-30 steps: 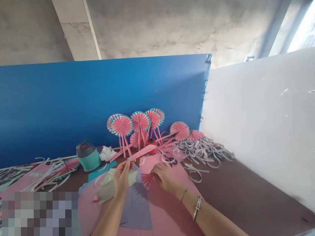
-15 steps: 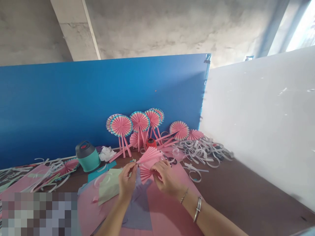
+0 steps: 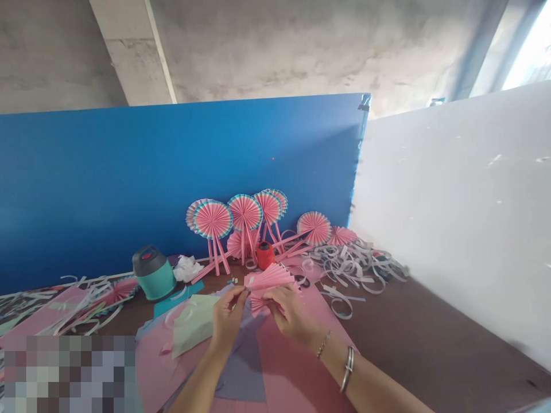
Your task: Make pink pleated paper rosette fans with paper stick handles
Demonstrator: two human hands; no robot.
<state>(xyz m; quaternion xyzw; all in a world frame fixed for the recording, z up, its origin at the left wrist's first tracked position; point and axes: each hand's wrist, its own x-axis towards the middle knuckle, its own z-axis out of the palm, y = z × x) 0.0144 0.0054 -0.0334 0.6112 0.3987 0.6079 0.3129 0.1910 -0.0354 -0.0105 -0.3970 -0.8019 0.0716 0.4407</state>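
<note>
A pink pleated paper fan [image 3: 271, 276] is held partly spread above the papers, its folds running toward the left. My right hand [image 3: 286, 310] grips its lower, near part, with thumb and fingers closed on the folds. The fingertips of my left hand [image 3: 230, 310] are pinched together at the fan's left end. A small whitish patch shows on the paper by those fingertips; I cannot make out what it is. Beneath my hands lie pink paper sheets [image 3: 297, 364], a grey-purple sheet [image 3: 243, 376] and a pale green sheet [image 3: 193, 321].
Round pink fans with paper handles [image 3: 212, 219] lean against a blue partition [image 3: 107, 183]. A small red container [image 3: 264, 255] stands behind my hands, a teal-and-grey container [image 3: 154, 274] to the left. Curled white strips [image 3: 361, 264] are heaped at the right, beside dark scissor handles [image 3: 303, 281].
The fan has tilted and shifted slightly right and down, showing more of its upper folds and uncovering the red container. My left hand has moved a little right with it.
</note>
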